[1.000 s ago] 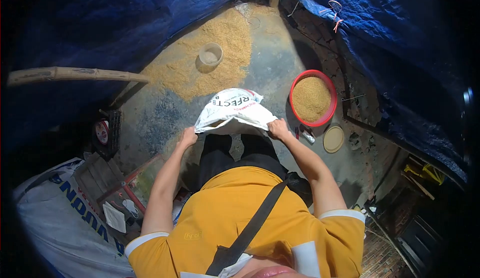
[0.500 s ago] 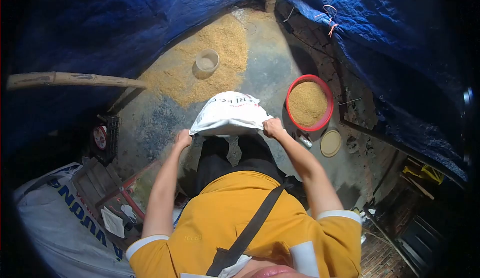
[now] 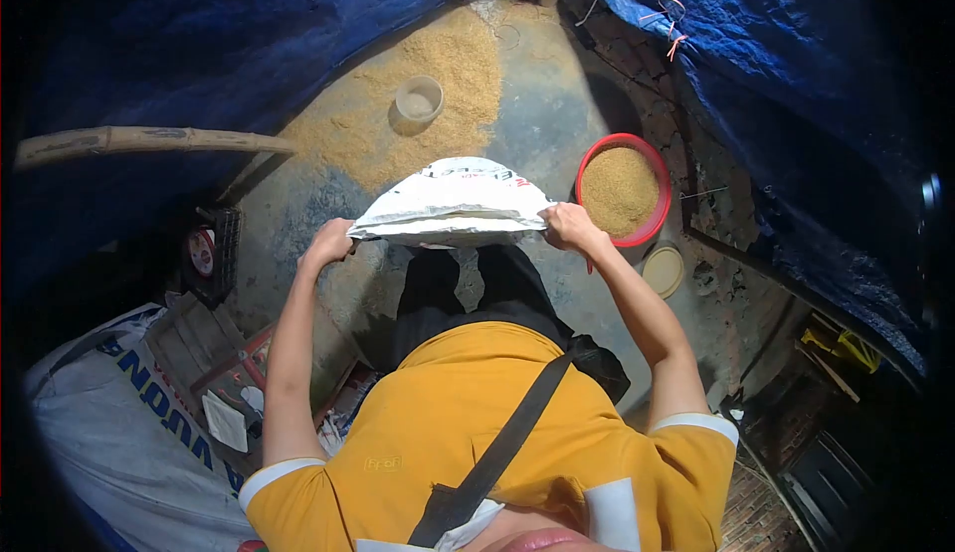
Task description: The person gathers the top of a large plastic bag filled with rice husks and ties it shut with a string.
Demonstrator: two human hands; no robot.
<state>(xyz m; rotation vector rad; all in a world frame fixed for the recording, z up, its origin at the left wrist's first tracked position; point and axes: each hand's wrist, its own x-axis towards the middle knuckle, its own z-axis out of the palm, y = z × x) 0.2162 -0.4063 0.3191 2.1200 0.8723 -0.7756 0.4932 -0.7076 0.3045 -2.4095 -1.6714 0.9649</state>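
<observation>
A white printed sack (image 3: 453, 194) is stretched between my two hands in front of my legs, its top edge toward me. My left hand (image 3: 330, 242) is closed on the sack's left corner. At the opposite corner, my right hand (image 3: 572, 226) grips the sack with fingers wrapped round it. Just past my right hand stands a red basin (image 3: 661, 216) filled with golden grain (image 3: 619, 192). Beyond the sack, a loose heap of similar grain (image 3: 453, 60) covers the floor, and a clear plastic tub (image 3: 419, 100) sits on it.
A beige lid (image 3: 664, 272) lies near the basin. A bamboo pole (image 3: 149, 141) juts in at left, below blue tarpaulin (image 3: 219, 45). A round-dial scale (image 3: 201, 252) stands at left. A large lettered sack (image 3: 129, 433) fills the lower left.
My hands have moved farther apart and slightly away from me. The sack is now pulled wider and tauter, and more of its top edge shows.
</observation>
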